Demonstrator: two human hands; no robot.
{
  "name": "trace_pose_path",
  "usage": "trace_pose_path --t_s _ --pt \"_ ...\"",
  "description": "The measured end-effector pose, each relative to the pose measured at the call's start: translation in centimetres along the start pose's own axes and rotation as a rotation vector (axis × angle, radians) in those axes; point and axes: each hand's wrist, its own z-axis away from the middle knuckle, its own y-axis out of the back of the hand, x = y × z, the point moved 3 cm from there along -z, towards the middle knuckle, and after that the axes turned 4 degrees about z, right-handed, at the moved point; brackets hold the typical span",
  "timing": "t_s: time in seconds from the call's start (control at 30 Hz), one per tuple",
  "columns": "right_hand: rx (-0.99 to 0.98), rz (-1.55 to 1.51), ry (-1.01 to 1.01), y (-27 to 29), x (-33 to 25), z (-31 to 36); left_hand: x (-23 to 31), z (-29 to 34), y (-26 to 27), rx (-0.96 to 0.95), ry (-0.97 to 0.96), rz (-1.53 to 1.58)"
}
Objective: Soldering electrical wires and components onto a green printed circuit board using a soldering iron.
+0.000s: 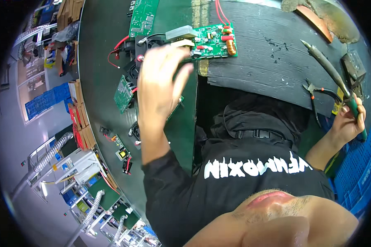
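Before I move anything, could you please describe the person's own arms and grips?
A plain black sleeve ends on the left forearm; the left grip is ungloved, with no cable visible on it. The right forearm is bare where it shows, and the right grip is ungloved too.

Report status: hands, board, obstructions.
Left hand beside green board, hold unclear. Right hand gripping soldering iron, away from board. Pliers lying near iron.

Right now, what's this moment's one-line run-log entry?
left hand: by green board, contact unclear | right hand: holding soldering iron | pliers: near iron
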Motion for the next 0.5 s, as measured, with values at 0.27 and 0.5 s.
trace_pose_path --t_s 0.27,0.5 --pt "-0.023 -0.048 0.019 -0.2 -0.5 2.5 -6.3 -6.6 -5.5 -0.465 -0.136 -0.021" --pt "0.091 -0.035 0.073 0.1 -0.6 2.7 -7.0 -8.1 -5.3 -0.419 -0.162 0.117"
